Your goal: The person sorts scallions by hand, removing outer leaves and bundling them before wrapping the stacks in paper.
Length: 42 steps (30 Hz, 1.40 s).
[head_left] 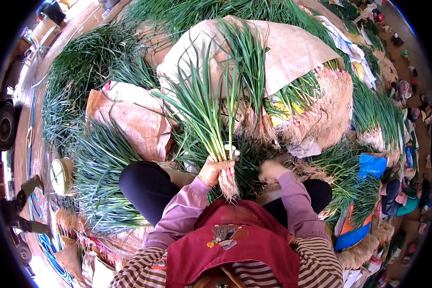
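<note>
My left hand [215,170] is closed round a bunch of green onions [211,129], held upright with the pale, rooty ends [228,185] downward at the middle of the view. A little to its right, my right hand [271,170] hovers apart from the bunch, blurred by motion, so its grip is unclear. Behind the held bunch, a beige sack sheet [293,55] partly covers more onions [293,93] with a dense mat of pale roots [329,110]. More loose onions [252,84] lie on that sheet.
Onion piles [81,81] surround my crossed legs [144,189]. At left are a folded sack [125,110], a round pale container [60,175], blue hoses [45,242] and another person's booted legs [26,201]. At right lie blue bags [372,165]; another person [398,201] sits beyond.
</note>
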{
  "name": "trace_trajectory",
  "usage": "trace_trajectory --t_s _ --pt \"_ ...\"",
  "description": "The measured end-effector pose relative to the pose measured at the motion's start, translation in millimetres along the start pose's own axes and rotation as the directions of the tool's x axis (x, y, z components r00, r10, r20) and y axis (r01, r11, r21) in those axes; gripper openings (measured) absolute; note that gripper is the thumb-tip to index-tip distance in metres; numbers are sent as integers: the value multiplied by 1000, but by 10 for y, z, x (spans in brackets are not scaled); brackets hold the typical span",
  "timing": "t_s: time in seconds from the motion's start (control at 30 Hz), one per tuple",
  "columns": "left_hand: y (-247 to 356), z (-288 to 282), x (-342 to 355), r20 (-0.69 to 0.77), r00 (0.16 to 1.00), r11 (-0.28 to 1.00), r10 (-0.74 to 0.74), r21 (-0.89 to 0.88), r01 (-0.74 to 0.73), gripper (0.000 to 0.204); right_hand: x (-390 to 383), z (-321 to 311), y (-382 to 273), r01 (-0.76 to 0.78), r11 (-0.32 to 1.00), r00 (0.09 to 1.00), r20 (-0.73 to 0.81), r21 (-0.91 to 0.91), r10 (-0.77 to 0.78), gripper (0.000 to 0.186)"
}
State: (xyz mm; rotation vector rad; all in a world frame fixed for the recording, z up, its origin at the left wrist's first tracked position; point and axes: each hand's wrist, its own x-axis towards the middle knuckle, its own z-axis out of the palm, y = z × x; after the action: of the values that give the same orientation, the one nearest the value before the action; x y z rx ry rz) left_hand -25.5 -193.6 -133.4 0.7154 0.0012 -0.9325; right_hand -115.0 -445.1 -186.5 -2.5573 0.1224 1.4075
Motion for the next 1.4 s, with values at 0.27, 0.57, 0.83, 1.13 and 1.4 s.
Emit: trace_trajectory --t_s 0.27,0.57,0.83,1.13,1.4 --pt "-171 -194 210 -206 976 997 -69 -37 62 28 239 -1019 -175 -81 896 651 -658 436 378 23" --pt "-263 -184 144 -317 926 977 -206 -19 211 15 -339 -563 -886 460 49 853 -457 887 254 35" --pt "-162 -67 37 -364 922 972 -132 132 192 19 324 -450 -878 415 -235 893 -343 879 293 18" --pt "-538 -149 3 -305 928 836 214 548 -12 16 614 113 -882 92 995 746 -659 -40 -96 17" --pt "-408 48 -104 -349 921 881 172 473 15 11 974 1035 -790 -249 824 961 -237 -510 144 19"
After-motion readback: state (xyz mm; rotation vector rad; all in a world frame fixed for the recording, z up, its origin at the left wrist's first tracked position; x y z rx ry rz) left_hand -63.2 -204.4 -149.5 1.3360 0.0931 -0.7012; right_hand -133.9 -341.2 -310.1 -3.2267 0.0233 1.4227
